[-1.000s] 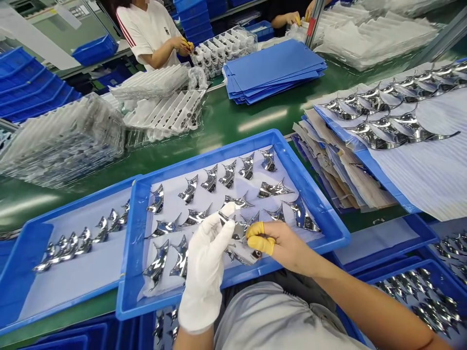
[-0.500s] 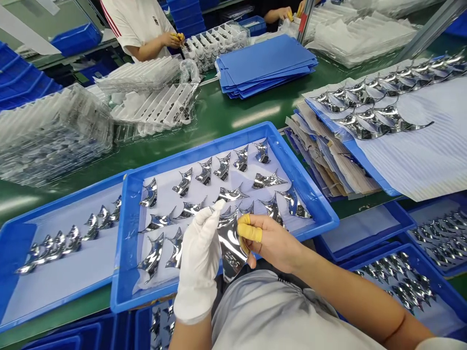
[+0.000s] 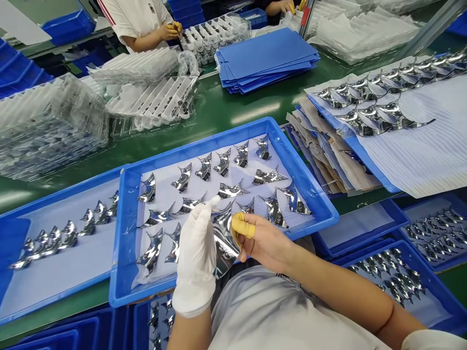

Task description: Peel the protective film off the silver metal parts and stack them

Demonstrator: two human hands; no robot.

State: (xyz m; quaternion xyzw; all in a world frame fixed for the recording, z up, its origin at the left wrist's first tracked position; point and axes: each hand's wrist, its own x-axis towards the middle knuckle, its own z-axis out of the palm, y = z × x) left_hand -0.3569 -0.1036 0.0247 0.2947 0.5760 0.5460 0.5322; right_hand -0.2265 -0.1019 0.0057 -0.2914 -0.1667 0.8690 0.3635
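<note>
A shiny chrome-like curved part (image 3: 224,240) with pointed corners is held up close to my body, between both hands. My left hand (image 3: 197,253), in a white glove, is closed on its left edge. On the opposite edge my right hand (image 3: 259,238) pinches the part, yellow covers wrapped round some of its fingers. Part of the piece is hidden behind the fingers. Just beyond the hands lies a blue tray (image 3: 114,262) lined with white sheet, where several similar chrome parts (image 3: 222,163) are spread out.
Left is another blue tray (image 3: 54,287) with chrome parts in a row. Stacked clear plastic packs (image 3: 51,131) stand behind it. Blue sheets (image 3: 266,56) are piled at the back. Right, more parts lie on a padded sheet (image 3: 419,160). A co-worker's hands (image 3: 171,30) are across the table.
Both hands have shifted slightly left with the chrome part, which is turned a little. The whole view has moved slightly. Both hands keep their hold.
</note>
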